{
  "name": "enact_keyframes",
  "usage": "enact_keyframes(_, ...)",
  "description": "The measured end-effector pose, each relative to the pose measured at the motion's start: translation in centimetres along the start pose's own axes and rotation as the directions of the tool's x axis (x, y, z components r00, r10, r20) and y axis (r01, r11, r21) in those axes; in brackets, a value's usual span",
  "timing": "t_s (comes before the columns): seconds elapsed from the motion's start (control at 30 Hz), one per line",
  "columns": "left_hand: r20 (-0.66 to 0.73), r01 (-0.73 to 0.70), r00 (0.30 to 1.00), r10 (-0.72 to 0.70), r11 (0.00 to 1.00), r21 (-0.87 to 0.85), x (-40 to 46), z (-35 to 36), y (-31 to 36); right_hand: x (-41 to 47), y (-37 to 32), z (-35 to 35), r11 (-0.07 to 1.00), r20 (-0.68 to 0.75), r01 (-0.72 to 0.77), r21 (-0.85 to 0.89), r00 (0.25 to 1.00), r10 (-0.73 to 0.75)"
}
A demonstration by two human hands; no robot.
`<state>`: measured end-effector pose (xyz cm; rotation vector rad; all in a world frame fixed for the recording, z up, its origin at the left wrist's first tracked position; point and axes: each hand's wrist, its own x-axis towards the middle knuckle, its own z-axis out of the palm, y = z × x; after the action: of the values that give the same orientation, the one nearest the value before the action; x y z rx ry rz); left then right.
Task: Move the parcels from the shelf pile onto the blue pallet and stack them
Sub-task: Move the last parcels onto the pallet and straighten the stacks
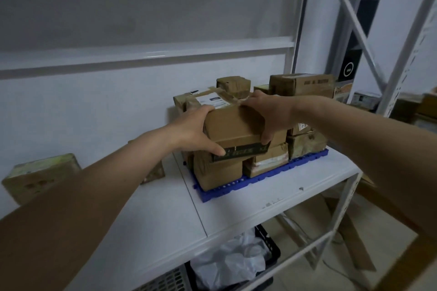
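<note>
White shelf board (153, 215) is carrying everything here, and the blue pallet (264, 175) is lying on its right half with brown parcels stacked on it in layers. You are holding the top parcel (233, 123), a cardboard box with a white label, on top of that stack. Your left hand (194, 130) is gripping its left end, thumb running under the lower edge. Your right hand (267, 113) is gripping the right end, fingers curling over the side. A taped parcel (40, 175) is sitting well apart on the shelf's left.
</note>
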<state>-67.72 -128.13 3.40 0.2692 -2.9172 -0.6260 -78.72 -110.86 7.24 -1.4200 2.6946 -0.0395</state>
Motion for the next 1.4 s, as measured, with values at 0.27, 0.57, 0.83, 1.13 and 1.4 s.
enact_keyframes(0.27,-0.054,-0.049,0.997,0.055,0.993,0.105,6.3,-0.2,3.6,1.2,6.1,-1.8,0.998,-0.080,-0.050,0.029,0.995,0.052)
enact_keyframes(0.57,-0.132,-0.039,0.989,0.067,0.979,0.202,14.7,-3.2,5.3,7.2,11.4,-5.3,0.999,-0.241,-0.033,-0.001,0.970,0.031)
enact_keyframes(0.83,-0.204,-0.002,0.978,0.036,0.986,0.166,22.4,-4.7,4.0,14.3,14.9,-8.7,0.999,-0.265,-0.010,-0.038,0.964,0.000)
enact_keyframes(1.13,-0.160,0.012,0.987,0.004,0.995,0.096,27.7,-3.4,2.6,19.8,18.2,-8.4,0.997,-0.191,-0.015,-0.077,0.982,0.000)
enact_keyframes(1.4,-0.074,0.152,0.987,-0.141,0.974,0.166,29.7,-2.8,0.9,23.4,19.1,-7.6,0.997,-0.022,0.080,-0.017,0.997,-0.080)
